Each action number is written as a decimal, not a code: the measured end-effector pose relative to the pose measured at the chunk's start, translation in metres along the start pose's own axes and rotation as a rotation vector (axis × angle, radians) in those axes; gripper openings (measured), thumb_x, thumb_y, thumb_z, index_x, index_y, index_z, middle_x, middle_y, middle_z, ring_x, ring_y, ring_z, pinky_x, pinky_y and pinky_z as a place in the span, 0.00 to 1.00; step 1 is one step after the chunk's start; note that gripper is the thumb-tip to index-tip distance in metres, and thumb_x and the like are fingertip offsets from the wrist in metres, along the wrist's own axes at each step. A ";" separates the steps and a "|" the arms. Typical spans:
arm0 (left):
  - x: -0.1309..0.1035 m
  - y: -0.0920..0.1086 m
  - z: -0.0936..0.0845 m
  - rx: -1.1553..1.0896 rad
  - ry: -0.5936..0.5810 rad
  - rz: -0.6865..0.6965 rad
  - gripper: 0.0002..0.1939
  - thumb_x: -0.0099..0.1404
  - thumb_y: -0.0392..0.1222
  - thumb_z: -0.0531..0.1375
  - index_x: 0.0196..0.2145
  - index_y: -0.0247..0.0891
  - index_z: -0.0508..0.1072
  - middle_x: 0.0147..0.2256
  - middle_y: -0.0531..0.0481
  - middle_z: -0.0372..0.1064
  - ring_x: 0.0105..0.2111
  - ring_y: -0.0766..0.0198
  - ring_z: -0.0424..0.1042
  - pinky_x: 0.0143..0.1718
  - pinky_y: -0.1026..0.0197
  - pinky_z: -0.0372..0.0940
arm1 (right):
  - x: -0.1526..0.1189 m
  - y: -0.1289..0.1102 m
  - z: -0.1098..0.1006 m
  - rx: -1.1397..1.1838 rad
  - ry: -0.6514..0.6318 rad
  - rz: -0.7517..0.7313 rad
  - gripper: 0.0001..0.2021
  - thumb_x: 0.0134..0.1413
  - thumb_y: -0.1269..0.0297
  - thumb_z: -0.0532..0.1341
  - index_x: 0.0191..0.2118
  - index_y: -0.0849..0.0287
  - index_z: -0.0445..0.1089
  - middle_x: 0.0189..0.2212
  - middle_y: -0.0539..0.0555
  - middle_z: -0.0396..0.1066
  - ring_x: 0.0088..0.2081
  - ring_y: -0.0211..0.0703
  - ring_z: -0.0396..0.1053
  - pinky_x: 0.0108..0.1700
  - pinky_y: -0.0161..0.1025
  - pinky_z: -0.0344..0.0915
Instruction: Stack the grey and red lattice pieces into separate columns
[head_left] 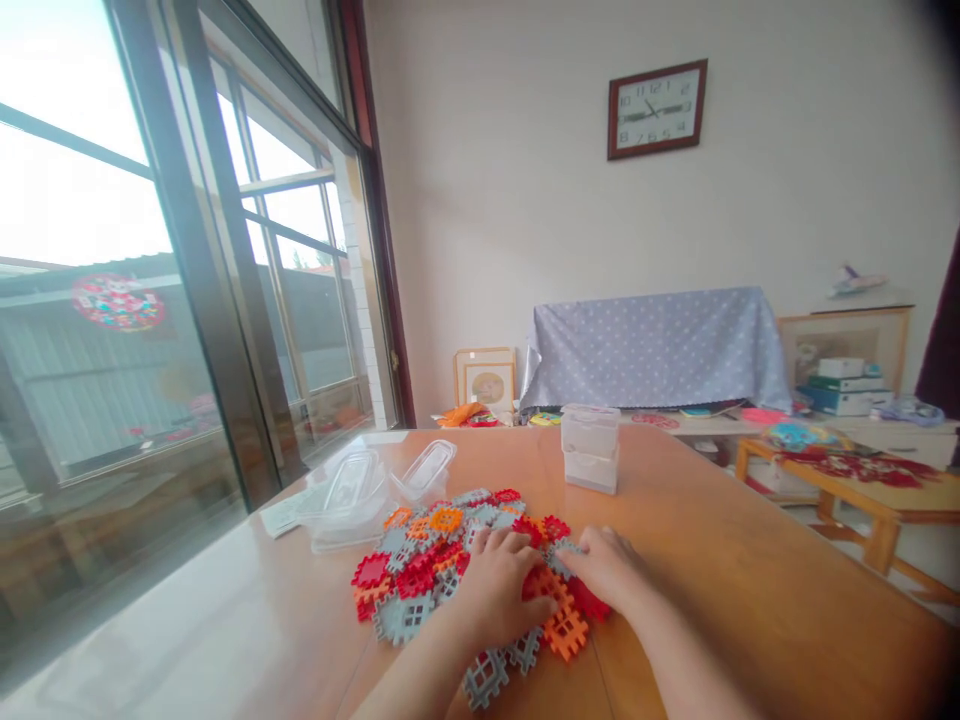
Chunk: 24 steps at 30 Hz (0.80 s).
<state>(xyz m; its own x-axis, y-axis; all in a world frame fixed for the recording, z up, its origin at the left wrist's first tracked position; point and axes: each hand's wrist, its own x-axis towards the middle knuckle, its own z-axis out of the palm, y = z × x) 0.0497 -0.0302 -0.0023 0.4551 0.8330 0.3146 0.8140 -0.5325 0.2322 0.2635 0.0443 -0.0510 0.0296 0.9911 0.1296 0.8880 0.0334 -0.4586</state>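
Observation:
A pile of flat plastic interlocking pieces (405, 615) with toothed edges, in red, orange and grey, lies on the table in front of me. My left hand (501, 580) rests over the pile's right half, fingers bent and thumb apart, touching the pieces below; its palm side is hidden. At the pile's right edge, my right hand (606, 566) has its fingertips closed at a grey interlocking piece (562, 550). An orange latticed piece (565, 632) shows between the hands, near my left thumb. Red pieces lie partly under my right hand.
Clear plastic boxes (349, 500) stand left of the pile, by the window. Another lidded clear box (591, 450) stands behind it on the wooden table (720, 560). A low wooden table (862, 490) is at the right, and a cloth-covered object (652, 345) stands by the wall.

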 end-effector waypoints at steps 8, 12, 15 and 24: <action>-0.005 -0.012 0.007 -0.028 0.035 -0.052 0.18 0.59 0.55 0.63 0.45 0.47 0.72 0.49 0.49 0.70 0.53 0.50 0.64 0.60 0.45 0.52 | 0.009 -0.001 0.028 0.438 0.055 -0.029 0.10 0.49 0.55 0.61 0.35 0.53 0.64 0.28 0.49 0.74 0.32 0.44 0.71 0.33 0.37 0.61; -0.006 -0.016 0.006 -0.069 0.073 -0.097 0.18 0.56 0.51 0.66 0.42 0.45 0.70 0.45 0.48 0.70 0.50 0.50 0.64 0.57 0.47 0.54 | 0.011 -0.004 0.030 0.650 0.057 -0.027 0.15 0.48 0.54 0.61 0.41 0.54 0.67 0.27 0.49 0.75 0.29 0.45 0.72 0.32 0.37 0.63; -0.006 -0.020 0.007 -0.132 0.133 -0.122 0.15 0.55 0.46 0.66 0.40 0.44 0.70 0.42 0.49 0.71 0.46 0.53 0.65 0.52 0.51 0.57 | 0.008 -0.011 0.025 0.842 0.058 0.005 0.18 0.46 0.51 0.62 0.40 0.56 0.69 0.28 0.51 0.76 0.29 0.46 0.73 0.31 0.38 0.64; 0.001 -0.056 0.014 -0.780 0.386 -0.263 0.05 0.64 0.43 0.58 0.37 0.40 0.67 0.28 0.56 0.65 0.29 0.67 0.63 0.32 0.64 0.57 | -0.015 -0.040 0.015 1.105 -0.099 -0.023 0.22 0.51 0.46 0.66 0.46 0.56 0.71 0.33 0.52 0.77 0.29 0.42 0.70 0.27 0.35 0.62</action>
<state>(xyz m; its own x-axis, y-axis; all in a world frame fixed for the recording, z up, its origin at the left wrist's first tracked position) 0.0098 0.0026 -0.0275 0.0223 0.9085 0.4174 0.3350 -0.4001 0.8530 0.2206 0.0298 -0.0480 -0.0626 0.9930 0.1000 -0.0120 0.0994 -0.9950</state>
